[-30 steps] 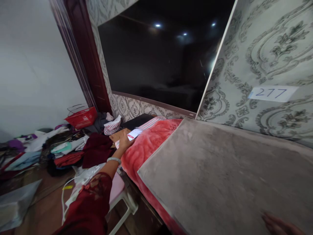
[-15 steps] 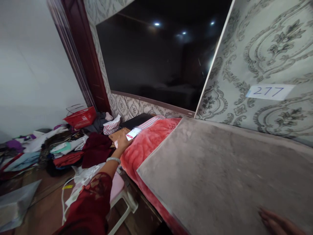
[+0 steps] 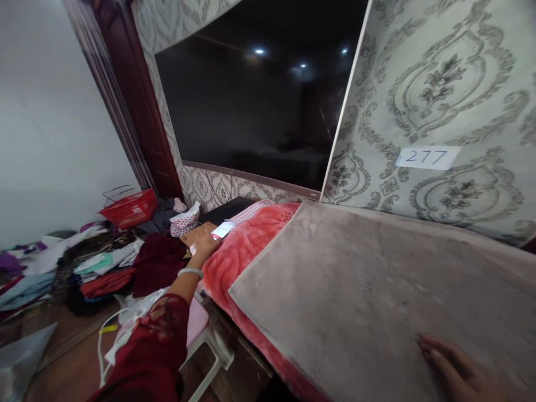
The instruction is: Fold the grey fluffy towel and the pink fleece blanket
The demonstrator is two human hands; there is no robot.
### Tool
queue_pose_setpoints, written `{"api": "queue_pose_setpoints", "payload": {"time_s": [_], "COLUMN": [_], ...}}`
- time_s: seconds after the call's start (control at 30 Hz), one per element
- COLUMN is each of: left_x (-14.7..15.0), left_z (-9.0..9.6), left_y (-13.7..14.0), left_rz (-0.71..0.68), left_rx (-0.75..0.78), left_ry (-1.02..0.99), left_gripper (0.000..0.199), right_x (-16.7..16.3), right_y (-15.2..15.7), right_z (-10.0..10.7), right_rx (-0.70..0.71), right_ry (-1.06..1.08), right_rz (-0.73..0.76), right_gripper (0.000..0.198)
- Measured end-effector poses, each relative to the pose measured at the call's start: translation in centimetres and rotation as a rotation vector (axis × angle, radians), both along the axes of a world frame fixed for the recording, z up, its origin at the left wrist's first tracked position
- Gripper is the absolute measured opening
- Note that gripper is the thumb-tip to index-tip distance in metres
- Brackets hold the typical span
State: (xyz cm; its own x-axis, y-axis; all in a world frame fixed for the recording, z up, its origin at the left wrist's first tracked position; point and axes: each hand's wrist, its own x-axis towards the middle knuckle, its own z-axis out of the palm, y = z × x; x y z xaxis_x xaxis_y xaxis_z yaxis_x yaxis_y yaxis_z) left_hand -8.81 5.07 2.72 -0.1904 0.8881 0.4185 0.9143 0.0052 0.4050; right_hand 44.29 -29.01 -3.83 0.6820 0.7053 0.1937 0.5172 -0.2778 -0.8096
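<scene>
My left hand (image 3: pixel 202 242), in a dark red lace sleeve with a pale bangle at the wrist, reaches to the far left end of the bedding. Its fingers close on the near end of a mobile phone (image 3: pixel 221 230) with a lit screen. Beside that hand is a brown board or box (image 3: pixel 189 236). A grey blanket (image 3: pixel 355 279) lies flat over a coral red fleece blanket (image 3: pixel 234 257). Low on the right, my right hand (image 3: pixel 464 371) hovers over or lightly touches the grey blanket, fingers loosely bent, thumb a little apart, holding nothing visible.
A large black television (image 3: pixel 259 111) hangs over the bedding. Left are heaped clothes (image 3: pixel 109 285) and a red basket (image 3: pixel 132 209). A pink and white stool (image 3: pixel 199 321) and a white cable (image 3: pixel 100 349) sit below my left arm. A paper marked 277 (image 3: pixel 429 157) is on the wall.
The view has turned slightly right. My right hand has come further into view over the grey blanket. The left hand stays at the phone.
</scene>
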Motion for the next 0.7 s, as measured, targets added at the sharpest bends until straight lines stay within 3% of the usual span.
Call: {"api": "queue_pose_setpoints", "payload": {"time_s": [0.1,0.2,0.3,0.4,0.53,0.7], "left_x": [3.9,10.4,16.7,19.9,20.1,19.6], "left_z": [1.7,2.2,1.2,-0.6,-2.5,-2.8], "left_y": [-0.7,-2.1,-4.2,-6.4,-7.4,-7.2], "left_rz": [-0.150,-0.421,-0.747,-0.952,-0.912,-0.681], "left_rx": [0.007,0.007,-0.012,-0.130,-0.210,-0.222], "left_ry": [0.061,0.125,0.192,0.293,0.343,0.348], "left_gripper": [0.060,0.053,0.061,0.071,0.065,0.065], "right_x": [-0.3,-0.4,0.3,2.1,3.9,3.1], "right_y": [0.2,0.4,0.0,-1.7,-5.4,-7.2], "right_z": [0.1,0.3,0.3,-0.4,-2.0,-1.5], "right_rx": [0.004,0.013,0.015,-0.035,-0.254,-0.475], "right_ry": [0.000,0.021,-0.054,-0.310,-0.596,-0.676], "right_rz": [0.008,0.022,0.072,0.155,0.175,0.118], "right_gripper": [0.043,0.044,0.048,0.059,0.068,0.062]}}
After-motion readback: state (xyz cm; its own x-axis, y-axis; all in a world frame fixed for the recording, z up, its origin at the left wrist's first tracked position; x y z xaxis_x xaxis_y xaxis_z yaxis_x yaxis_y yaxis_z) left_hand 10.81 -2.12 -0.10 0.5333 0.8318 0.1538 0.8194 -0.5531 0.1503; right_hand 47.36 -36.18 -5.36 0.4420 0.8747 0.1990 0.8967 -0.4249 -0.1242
